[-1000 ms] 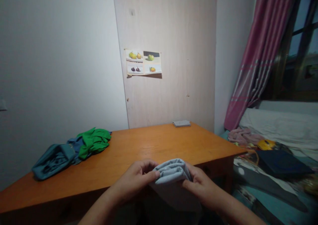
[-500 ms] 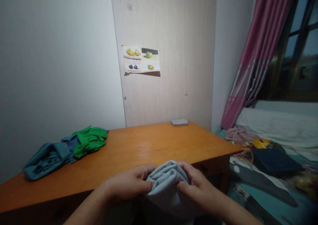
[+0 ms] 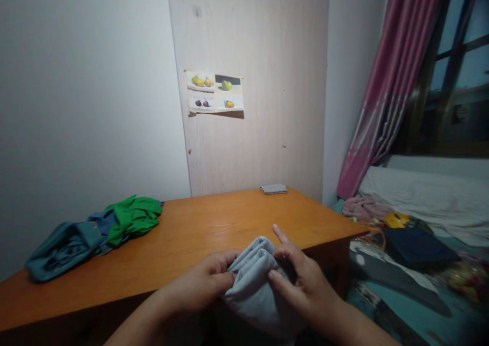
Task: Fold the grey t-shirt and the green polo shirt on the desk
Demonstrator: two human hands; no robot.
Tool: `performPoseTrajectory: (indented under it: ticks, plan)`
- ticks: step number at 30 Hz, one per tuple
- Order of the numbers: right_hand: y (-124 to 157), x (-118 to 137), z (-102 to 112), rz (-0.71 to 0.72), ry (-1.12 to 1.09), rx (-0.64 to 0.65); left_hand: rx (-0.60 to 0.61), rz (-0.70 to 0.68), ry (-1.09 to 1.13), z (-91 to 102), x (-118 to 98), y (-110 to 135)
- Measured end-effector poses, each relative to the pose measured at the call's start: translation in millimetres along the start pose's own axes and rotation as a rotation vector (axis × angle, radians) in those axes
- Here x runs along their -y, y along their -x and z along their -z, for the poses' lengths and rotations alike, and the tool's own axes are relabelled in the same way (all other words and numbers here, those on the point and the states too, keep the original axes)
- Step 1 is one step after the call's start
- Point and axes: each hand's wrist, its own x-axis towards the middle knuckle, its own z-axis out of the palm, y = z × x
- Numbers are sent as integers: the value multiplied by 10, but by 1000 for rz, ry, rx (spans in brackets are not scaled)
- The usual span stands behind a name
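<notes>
A folded light grey cloth (image 3: 254, 285) is held up in front of the table's near edge, its layered folds showing on top. My left hand (image 3: 208, 280) grips its left side, with the thumb pressed on the near face and the fingers behind. At the right side, my right hand (image 3: 301, 280) has its thumb on the cloth and other fingers curled against the far edge, while one finger points up and away. The lower part of the cloth hangs below the table top in shadow.
The orange wooden table (image 3: 214, 223) bears a green cloth (image 3: 135, 219) and a bluish-teal garment (image 3: 63, 251) at left, and a small checked cloth (image 3: 273, 189) at the back. Right of it, a bed (image 3: 405, 315) carries a dark blue folded item (image 3: 418, 246) and other clutter.
One finger of my right hand has lifted off the cloth and now points up. The cloth's folded top has risen and tilted slightly. The view has shifted a little to the right.
</notes>
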Motion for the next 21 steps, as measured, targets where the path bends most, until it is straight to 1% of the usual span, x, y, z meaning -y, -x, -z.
performPoseTrajectory:
  ticks: [3, 7, 11, 14, 21]
  plan:
    - [-40, 34, 37, 3, -90, 133, -18, 13, -5, -14, 20, 5]
    - [-20, 84, 83, 1, -183, 197, -42, 32, -94, 35, 6, 15]
    - [7, 124, 108, 18, -198, 219, -56, 14, -188, 80, -29, 33]
    - [-10, 138, 100, 2, -221, 220, -45, 20, -268, 88, -36, 49]
    - [-15, 103, 54, -169, -307, 171, -21, 34, -289, 92, -22, 73]
